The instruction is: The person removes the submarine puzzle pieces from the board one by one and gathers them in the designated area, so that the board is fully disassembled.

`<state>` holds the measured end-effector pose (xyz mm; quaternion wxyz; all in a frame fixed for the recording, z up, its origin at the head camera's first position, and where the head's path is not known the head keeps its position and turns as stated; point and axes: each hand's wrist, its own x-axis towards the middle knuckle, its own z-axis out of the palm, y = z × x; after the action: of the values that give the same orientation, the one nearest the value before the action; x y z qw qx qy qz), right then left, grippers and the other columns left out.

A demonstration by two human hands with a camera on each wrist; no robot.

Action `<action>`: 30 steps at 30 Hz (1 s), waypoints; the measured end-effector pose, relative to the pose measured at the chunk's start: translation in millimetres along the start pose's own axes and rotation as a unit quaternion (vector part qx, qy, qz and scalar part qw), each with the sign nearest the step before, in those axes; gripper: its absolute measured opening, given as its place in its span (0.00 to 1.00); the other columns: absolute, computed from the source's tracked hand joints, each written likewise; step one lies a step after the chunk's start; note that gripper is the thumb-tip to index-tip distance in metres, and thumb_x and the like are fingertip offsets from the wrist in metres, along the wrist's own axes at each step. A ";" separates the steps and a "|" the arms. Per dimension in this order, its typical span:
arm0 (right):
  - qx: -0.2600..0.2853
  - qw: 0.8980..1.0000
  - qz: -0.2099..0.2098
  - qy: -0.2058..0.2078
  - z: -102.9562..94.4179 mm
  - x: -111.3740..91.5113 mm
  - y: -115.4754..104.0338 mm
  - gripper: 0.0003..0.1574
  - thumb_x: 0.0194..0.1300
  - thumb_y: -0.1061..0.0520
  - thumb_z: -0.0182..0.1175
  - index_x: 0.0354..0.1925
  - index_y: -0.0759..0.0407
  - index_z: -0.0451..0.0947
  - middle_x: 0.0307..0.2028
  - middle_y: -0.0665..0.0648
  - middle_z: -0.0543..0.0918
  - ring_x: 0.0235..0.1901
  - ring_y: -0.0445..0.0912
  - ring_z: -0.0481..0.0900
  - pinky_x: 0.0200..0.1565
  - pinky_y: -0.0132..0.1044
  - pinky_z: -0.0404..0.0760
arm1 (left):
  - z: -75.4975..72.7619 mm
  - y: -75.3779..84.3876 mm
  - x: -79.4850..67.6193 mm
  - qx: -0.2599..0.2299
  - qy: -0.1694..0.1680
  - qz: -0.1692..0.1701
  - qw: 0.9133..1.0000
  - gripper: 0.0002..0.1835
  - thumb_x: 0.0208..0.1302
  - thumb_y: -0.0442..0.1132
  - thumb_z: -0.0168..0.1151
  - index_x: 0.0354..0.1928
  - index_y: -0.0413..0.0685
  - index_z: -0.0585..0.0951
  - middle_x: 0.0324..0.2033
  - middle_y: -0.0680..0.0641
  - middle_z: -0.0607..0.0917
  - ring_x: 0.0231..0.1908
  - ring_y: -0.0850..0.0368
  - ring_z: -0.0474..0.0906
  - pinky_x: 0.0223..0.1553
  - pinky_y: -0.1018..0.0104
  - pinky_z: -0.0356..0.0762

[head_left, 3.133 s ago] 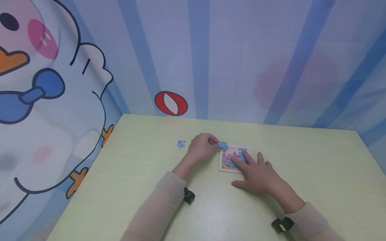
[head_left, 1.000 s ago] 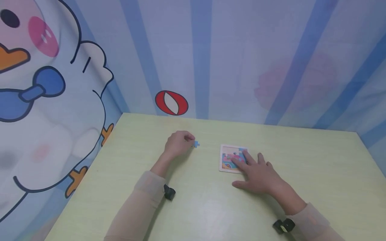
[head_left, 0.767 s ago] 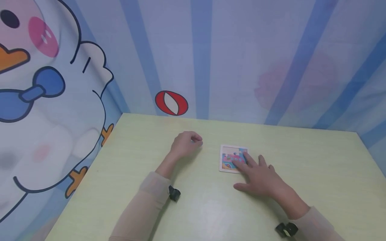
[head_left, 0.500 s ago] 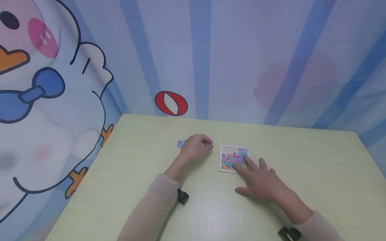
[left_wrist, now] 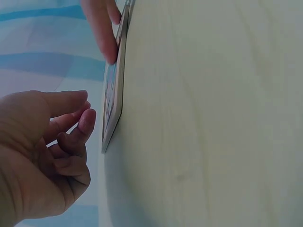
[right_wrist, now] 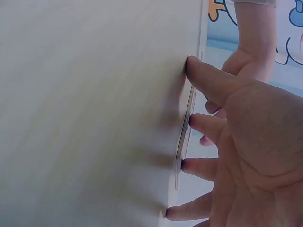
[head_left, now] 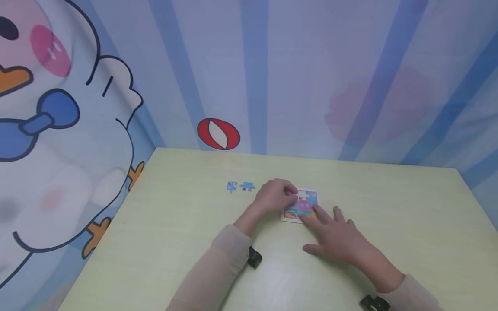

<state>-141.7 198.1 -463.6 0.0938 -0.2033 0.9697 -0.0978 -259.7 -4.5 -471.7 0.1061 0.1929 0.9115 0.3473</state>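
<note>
A small square jigsaw puzzle (head_left: 301,214) with a pale frame and a pink and blue picture lies on the table. Over its left side is my left hand (head_left: 274,195), fingers loosely bent; in the left wrist view a gap shows between the bent fingertips (left_wrist: 87,120) with no piece in it. My right hand (head_left: 338,235) is spread, its fingertips touching the puzzle's right and lower edge; the thumb rests on the table. Two loose jigsaw pieces, a blue one (head_left: 247,186) and a blue-pink one (head_left: 231,186), lie left of my left hand.
The pale yellow table (head_left: 175,224) ends at a striped blue backdrop (head_left: 303,86) behind it. A printed cartoon bird (head_left: 78,172) covers the left wall. Each wrist wears a small black camera (head_left: 254,257).
My left hand moved the blue jigsaw piece from the puzzle's upper left corner to beside the other piece, let go of it, and came back right over the puzzle. My right hand shifted slightly down.
</note>
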 end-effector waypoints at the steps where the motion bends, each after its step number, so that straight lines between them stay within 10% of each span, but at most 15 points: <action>1: -0.001 1.000 -0.001 0.000 0.1 0.3 0.1 0.50 0.67 0.27 0.62 0.79 0.42 0.64 0.78 0.67 0.58 0.67 0.86 0.55 0.51 0.84 0.66 | 1.9 1.6 0.8 0.000 -0.004 0.001 1.000 0.09 0.69 0.45 0.68 0.48 0.55 0.89 0.35 0.60 0.86 0.36 0.64 0.80 0.41 0.65 0.77; 30: 0.001 1.000 0.003 -0.009 -0.2 0.3 0.9 0.49 0.68 0.28 0.62 0.79 0.42 0.63 0.79 0.65 0.57 0.68 0.86 0.53 0.51 0.84 0.64 | 28.7 21.8 17.6 0.061 -0.023 -0.033 0.997 0.09 0.67 0.47 0.71 0.46 0.56 0.87 0.36 0.61 0.83 0.36 0.65 0.78 0.35 0.67 0.74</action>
<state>-142.5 198.8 -463.7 0.1027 -0.2016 0.9693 -0.0963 -260.2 34.9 -479.2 0.1261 0.1764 0.9343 0.2830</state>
